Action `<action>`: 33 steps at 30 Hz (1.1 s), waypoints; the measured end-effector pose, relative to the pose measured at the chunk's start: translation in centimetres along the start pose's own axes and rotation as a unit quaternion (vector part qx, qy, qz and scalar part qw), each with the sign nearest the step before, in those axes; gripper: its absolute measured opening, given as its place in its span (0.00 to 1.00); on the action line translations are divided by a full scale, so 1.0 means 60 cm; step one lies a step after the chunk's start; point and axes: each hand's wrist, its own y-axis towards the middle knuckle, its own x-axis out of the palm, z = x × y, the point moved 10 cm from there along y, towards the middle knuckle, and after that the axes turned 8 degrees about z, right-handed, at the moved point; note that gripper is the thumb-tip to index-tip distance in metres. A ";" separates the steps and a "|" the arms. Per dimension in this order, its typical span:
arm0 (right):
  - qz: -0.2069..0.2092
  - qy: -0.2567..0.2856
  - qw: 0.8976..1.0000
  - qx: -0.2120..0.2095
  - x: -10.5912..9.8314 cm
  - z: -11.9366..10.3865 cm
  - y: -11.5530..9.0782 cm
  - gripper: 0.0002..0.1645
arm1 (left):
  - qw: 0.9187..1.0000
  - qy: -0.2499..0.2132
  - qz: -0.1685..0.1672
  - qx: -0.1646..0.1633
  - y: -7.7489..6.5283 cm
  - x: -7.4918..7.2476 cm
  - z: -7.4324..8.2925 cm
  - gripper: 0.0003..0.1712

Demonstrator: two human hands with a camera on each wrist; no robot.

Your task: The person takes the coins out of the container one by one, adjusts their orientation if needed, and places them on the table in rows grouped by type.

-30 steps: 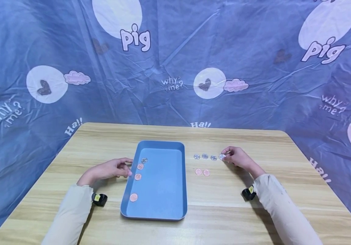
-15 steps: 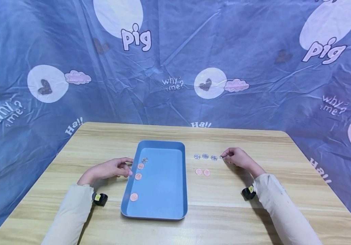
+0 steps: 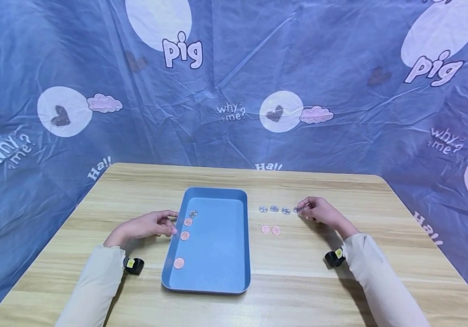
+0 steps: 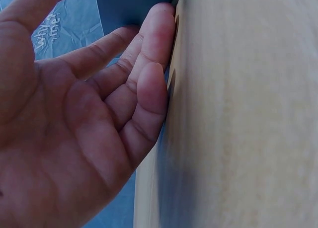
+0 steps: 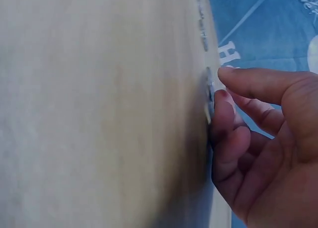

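Note:
In the head view my left hand (image 3: 148, 225) is at the left wall of a blue tray (image 3: 217, 286), fingers loosely bent and tips touching its side. The left wrist view shows that palm (image 4: 64, 123) with nothing in it. Inside the tray lie one silver coin (image 3: 193, 214) and three copper coins, one copper coin (image 3: 179, 263) nearer the front. My right hand (image 3: 319, 212) hovers low at the right end of a row of silver coins (image 3: 274, 209). Its fingertips overlap the end coin (image 3: 296, 210); thumb and forefinger stand apart in the right wrist view.
Two copper coins (image 3: 270, 230) lie side by side on the wooden table (image 3: 299, 290), in front of the silver row. A blue printed cloth (image 3: 225, 150) hangs behind the table. Each wrist wears a black camera, such as the left camera (image 3: 134, 266).
The end silver coin, bright at my right fingertips a second ago, now lies in line with the row. My right hand has shifted slightly right; the left hand keeps its place.

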 end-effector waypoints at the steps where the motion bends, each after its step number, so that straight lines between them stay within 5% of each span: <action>1: -0.002 0.007 1.000 0.002 -0.001 -0.002 -0.003 0.19 | 1.000 0.000 0.000 0.000 0.000 0.000 0.001 0.39; 14: -0.029 0.093 0.995 -0.004 -0.006 -0.089 -0.030 0.30 | 1.000 -0.004 0.000 -0.002 0.000 0.001 -0.001 0.39; 25: -0.054 0.114 0.992 -0.030 -0.002 -0.159 -0.048 0.25 | 1.000 -0.010 0.000 -0.007 0.001 0.000 0.000 0.39; 33: -0.094 0.143 0.984 -0.056 0.038 -0.210 -0.059 0.20 | 1.000 -0.008 0.003 -0.010 0.000 0.000 -0.001 0.40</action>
